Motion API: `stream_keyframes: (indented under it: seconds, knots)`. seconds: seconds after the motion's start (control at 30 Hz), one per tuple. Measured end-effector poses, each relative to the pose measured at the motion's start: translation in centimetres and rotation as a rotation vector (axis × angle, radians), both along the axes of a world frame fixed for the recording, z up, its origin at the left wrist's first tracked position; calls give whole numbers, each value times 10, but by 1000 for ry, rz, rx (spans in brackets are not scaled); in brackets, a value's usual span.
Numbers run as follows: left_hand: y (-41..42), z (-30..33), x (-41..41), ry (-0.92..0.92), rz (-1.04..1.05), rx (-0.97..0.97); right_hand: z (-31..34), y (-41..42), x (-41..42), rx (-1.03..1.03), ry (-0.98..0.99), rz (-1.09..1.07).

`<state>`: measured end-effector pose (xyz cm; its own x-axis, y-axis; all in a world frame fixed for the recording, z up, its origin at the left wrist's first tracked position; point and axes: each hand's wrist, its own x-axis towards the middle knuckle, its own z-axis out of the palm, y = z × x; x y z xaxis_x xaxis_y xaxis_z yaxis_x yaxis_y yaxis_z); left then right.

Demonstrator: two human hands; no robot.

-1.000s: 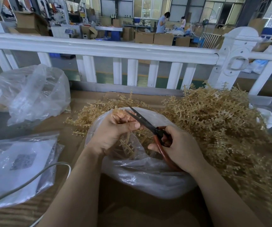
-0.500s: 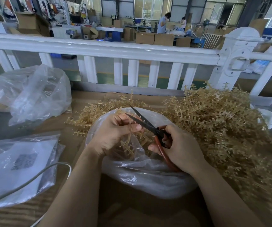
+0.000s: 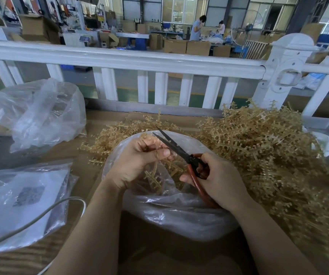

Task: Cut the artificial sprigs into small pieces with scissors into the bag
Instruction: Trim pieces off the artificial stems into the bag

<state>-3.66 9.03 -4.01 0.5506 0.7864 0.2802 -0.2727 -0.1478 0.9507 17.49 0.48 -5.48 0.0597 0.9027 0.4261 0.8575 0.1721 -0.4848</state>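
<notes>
My left hand [image 3: 136,161] grips a tan plastic sprig [image 3: 153,175] over the mouth of a clear plastic bag [image 3: 171,215] in the middle of the table. Part of the sprig hangs down inside the bag. My right hand [image 3: 217,181] holds red-handled scissors [image 3: 181,153], whose dark blades are parted and point up-left beside my left thumb. A large heap of tan sprigs [image 3: 268,155] lies to the right of the bag, and more sprigs [image 3: 112,139] lie behind it.
A crumpled clear bag [image 3: 40,114] sits at the far left. A flat bag with white sheets [image 3: 21,203] lies near left, crossed by a grey cable [image 3: 40,217]. A white railing [image 3: 140,60] runs along the table's far edge. People stand far back in the hall.
The scissor blades have opened from nearly together to parted. My left hand has shifted the sprig slightly against the blades. The bag stays where it was.
</notes>
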Motion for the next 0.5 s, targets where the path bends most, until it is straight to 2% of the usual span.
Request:
stream_keyframes:
  seconds: [0.5]
  knots:
    - [0,3,-1,96,-24,85,4,-3,-1,-50,-50,4]
